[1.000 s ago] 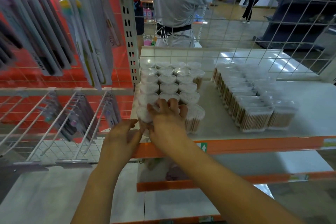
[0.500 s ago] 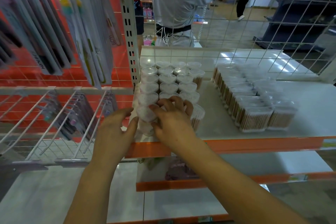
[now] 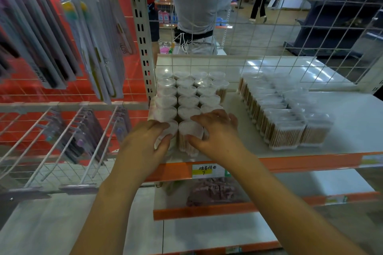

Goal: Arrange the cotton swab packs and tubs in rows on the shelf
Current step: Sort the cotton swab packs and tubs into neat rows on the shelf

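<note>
At the front left corner of the shelf (image 3: 342,109), just behind its orange front edge, two round cotton swab tubs stand side by side at the head of a block of like tubs (image 3: 187,93). The left hand (image 3: 143,147) curls round the left front tub (image 3: 167,132), thumb across its near side, and covers most of it. The right hand (image 3: 215,132) pinches the right front tub (image 3: 190,134) with the thumb on its near wall and the fingers bent over the tubs behind; the front tub of the third row is hidden under that palm. The block runs in rows to the back wire grid (image 3: 269,27), against the left upright; its lids are glare-washed and the far ones blur together. Well apart toward the right, rectangular swab packs (image 3: 286,130) stand in rows reaching the front edge, their clear tops hard to separate. A yellow price label (image 3: 204,170) sits on the orange edge below the hands, its print not readable. Left of the upright hang toothbrush packs (image 3: 68,33), cut off by the frame. Behind the grid a person in a grey top (image 3: 199,6) shows only from shoulders to hips.
</note>
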Action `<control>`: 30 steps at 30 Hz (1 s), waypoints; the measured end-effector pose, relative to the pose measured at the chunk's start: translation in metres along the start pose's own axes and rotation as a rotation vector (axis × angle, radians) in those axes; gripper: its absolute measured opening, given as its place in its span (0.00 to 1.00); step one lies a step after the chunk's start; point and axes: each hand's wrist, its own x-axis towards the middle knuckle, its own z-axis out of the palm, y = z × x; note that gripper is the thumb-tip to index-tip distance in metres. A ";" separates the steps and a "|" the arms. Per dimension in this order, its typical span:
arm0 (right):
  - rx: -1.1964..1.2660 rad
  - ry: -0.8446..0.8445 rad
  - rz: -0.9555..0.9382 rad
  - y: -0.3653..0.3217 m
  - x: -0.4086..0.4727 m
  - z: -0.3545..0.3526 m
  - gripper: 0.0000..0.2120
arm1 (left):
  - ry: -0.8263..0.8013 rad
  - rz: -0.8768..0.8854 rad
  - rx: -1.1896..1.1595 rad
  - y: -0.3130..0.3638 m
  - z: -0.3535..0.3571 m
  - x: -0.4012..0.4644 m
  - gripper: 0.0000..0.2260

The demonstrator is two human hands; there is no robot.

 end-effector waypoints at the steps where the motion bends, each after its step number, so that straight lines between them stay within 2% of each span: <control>1: -0.007 -0.006 0.001 -0.001 -0.001 0.003 0.26 | -0.006 -0.001 0.004 0.000 0.000 0.001 0.23; 4: 0.008 0.047 0.013 -0.007 -0.003 0.010 0.27 | -0.013 -0.002 0.011 -0.001 0.000 0.000 0.24; 7: -0.011 0.192 0.001 -0.008 -0.006 0.018 0.20 | -0.014 -0.009 0.006 0.000 0.001 -0.002 0.23; 9: -0.017 0.208 0.014 -0.008 -0.005 0.021 0.16 | -0.011 -0.010 0.006 0.001 0.001 -0.003 0.22; 15: 0.045 0.258 -0.002 -0.006 -0.002 0.024 0.19 | -0.009 -0.010 -0.006 -0.001 0.000 -0.001 0.24; 19: 0.170 0.317 0.023 -0.007 -0.001 0.015 0.20 | -0.028 0.001 -0.060 -0.003 -0.002 0.001 0.26; 22: 0.295 0.383 0.023 -0.009 -0.001 0.003 0.19 | -0.027 -0.046 -0.204 0.002 -0.006 0.002 0.21; 25: 0.516 0.434 0.041 -0.011 -0.001 -0.011 0.16 | -0.011 -0.108 -0.492 0.014 -0.010 0.004 0.16; 30: 0.741 0.377 0.063 -0.015 -0.006 -0.032 0.12 | 0.019 -0.151 -0.849 0.029 -0.011 0.009 0.18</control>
